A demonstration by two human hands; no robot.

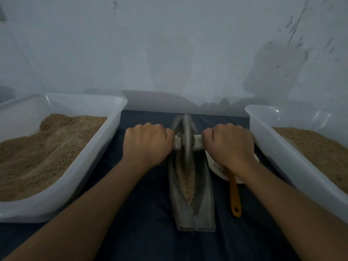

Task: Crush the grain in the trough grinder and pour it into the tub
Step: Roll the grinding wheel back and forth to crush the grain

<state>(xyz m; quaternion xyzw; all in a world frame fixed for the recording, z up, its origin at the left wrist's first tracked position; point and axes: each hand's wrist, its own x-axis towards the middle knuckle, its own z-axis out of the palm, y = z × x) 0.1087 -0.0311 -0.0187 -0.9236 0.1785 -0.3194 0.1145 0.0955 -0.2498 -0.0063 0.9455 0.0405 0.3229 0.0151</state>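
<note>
Head view, step: crushing, in my judgement; the pour has not begun.
Left hand point(147, 143): fist curled tight round the left end of the axle point(188, 143), knuckles up.
Right hand point(228, 143): the same grip on the right end of the axle.
Wheel point(186, 140): thin grey metal disc, upright on edge, standing in the far half of the trough point(190, 191).
Trough: long, narrow, boat-shaped dull metal with a V channel, lying on dark cloth between the two tubs.
Grain point(186, 183): pale, coarse strip along the channel on the near side of the wheel, likely partly crushed.
Next move: probably roll the wheel toward the body over that strip, pressing evenly on both ends so it stays upright.
Left tub point(120, 102): translucent white plastic, heaped with tan grain.
Right tub point(263, 132): the same make, also holding grain; which one takes the pour I cannot tell.
Beside the trough: white bowl point(216, 166) under the right wrist, with a yellow-handled spoon point(235, 196).
</note>
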